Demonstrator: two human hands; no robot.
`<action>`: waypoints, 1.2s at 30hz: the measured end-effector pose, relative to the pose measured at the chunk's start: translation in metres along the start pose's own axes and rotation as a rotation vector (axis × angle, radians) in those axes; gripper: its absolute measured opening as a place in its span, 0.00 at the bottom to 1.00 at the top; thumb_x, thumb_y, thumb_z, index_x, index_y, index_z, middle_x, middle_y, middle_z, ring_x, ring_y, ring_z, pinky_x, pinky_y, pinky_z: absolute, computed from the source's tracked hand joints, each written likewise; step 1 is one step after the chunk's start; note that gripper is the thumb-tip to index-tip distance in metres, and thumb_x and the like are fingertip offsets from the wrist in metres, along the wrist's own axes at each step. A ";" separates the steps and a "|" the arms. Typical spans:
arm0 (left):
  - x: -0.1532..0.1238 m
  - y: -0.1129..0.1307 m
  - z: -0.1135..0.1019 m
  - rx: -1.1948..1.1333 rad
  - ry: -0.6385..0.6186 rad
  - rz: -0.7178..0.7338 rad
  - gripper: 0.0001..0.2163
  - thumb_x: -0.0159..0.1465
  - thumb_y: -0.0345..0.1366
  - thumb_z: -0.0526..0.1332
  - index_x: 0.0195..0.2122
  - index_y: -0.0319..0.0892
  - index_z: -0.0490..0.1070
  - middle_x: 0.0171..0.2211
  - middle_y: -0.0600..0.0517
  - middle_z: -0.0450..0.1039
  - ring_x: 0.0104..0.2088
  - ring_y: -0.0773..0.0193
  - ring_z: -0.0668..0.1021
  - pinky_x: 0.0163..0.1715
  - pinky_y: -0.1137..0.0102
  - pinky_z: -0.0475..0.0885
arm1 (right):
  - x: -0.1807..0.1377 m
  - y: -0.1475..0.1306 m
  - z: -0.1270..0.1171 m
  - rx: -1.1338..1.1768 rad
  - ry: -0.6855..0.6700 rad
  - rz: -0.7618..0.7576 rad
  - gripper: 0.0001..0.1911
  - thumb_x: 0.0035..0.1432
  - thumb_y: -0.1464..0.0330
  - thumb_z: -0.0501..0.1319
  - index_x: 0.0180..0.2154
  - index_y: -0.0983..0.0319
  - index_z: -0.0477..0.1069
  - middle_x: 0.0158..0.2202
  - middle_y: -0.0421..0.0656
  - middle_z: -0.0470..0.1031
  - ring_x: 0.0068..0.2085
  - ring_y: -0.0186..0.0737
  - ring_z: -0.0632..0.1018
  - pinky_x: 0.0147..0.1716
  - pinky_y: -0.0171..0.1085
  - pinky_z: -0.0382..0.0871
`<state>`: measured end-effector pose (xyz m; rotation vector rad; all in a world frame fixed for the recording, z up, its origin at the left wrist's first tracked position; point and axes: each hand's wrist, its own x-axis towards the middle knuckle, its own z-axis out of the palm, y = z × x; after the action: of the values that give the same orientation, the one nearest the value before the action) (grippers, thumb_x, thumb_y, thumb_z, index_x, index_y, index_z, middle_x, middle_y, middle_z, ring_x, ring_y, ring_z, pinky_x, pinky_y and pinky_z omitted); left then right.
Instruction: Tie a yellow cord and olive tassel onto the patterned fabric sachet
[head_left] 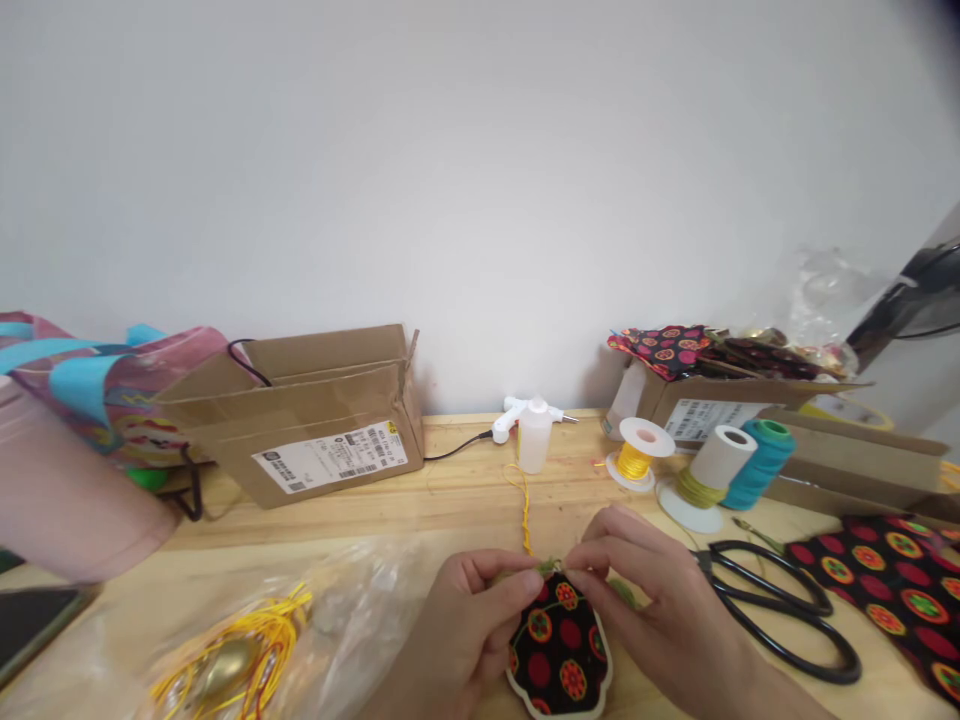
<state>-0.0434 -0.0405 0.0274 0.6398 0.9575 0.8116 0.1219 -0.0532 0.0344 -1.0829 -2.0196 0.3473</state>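
My left hand (469,620) and my right hand (660,600) meet low in the middle of the view over a small black fabric pouch (559,650) printed with red and orange flowers. Both hands pinch at its top edge, where an olive-green thread knot (550,566) sits. A yellow cord (525,510) runs away from the pouch top across the wooden table (450,500). The fingers of both hands are closed in a pinch.
Black scissors (780,600) lie right of my right hand. Behind them stand a yellow thread spool (637,455), a white cone (709,480) and a teal spool (759,462). More patterned fabric (892,585), cardboard boxes (315,420), a small white bottle (535,435) and a plastic bag with yellow tassels (240,650) surround the spot.
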 end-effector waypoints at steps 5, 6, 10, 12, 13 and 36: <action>0.000 -0.003 0.002 -0.040 0.032 -0.004 0.09 0.43 0.32 0.68 0.25 0.37 0.69 0.18 0.53 0.73 0.19 0.71 0.72 0.20 0.78 0.63 | 0.000 -0.002 -0.001 -0.045 0.028 -0.040 0.08 0.53 0.77 0.53 0.28 0.62 0.69 0.25 0.41 0.66 0.28 0.35 0.68 0.26 0.35 0.62; 0.000 -0.004 0.002 -0.041 0.033 -0.012 0.10 0.43 0.32 0.68 0.25 0.38 0.69 0.19 0.53 0.73 0.20 0.69 0.73 0.21 0.77 0.64 | 0.000 -0.003 -0.001 -0.055 0.034 -0.053 0.08 0.53 0.77 0.53 0.29 0.62 0.69 0.25 0.42 0.66 0.28 0.36 0.67 0.26 0.35 0.62; 0.002 -0.007 -0.002 -0.015 0.031 -0.005 0.10 0.44 0.33 0.68 0.26 0.39 0.68 0.13 0.57 0.67 0.22 0.68 0.73 0.23 0.76 0.63 | 0.001 -0.005 -0.002 -0.090 0.071 -0.107 0.08 0.53 0.77 0.53 0.29 0.62 0.69 0.24 0.42 0.67 0.27 0.35 0.67 0.25 0.35 0.62; 0.004 -0.008 -0.004 -0.016 0.009 -0.002 0.10 0.45 0.34 0.67 0.25 0.39 0.68 0.11 0.59 0.63 0.18 0.71 0.69 0.20 0.78 0.60 | 0.001 -0.006 -0.003 -0.103 0.086 -0.123 0.08 0.53 0.77 0.53 0.29 0.62 0.69 0.23 0.42 0.66 0.26 0.35 0.67 0.25 0.35 0.62; 0.004 -0.008 -0.005 -0.020 0.001 -0.002 0.10 0.45 0.35 0.67 0.25 0.39 0.68 0.11 0.60 0.62 0.16 0.74 0.66 0.19 0.78 0.58 | 0.001 -0.006 -0.003 -0.107 0.090 -0.124 0.08 0.53 0.76 0.53 0.29 0.63 0.69 0.23 0.42 0.66 0.26 0.35 0.67 0.25 0.35 0.62; -0.001 -0.002 0.001 -0.078 0.006 -0.046 0.10 0.42 0.31 0.69 0.23 0.38 0.69 0.16 0.54 0.73 0.19 0.70 0.73 0.21 0.78 0.65 | 0.000 -0.006 -0.004 -0.117 0.072 -0.165 0.08 0.52 0.78 0.53 0.30 0.64 0.69 0.24 0.42 0.66 0.26 0.35 0.66 0.25 0.35 0.61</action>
<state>-0.0422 -0.0424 0.0272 0.5466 0.9382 0.8067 0.1213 -0.0576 0.0404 -0.9766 -2.0691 0.1046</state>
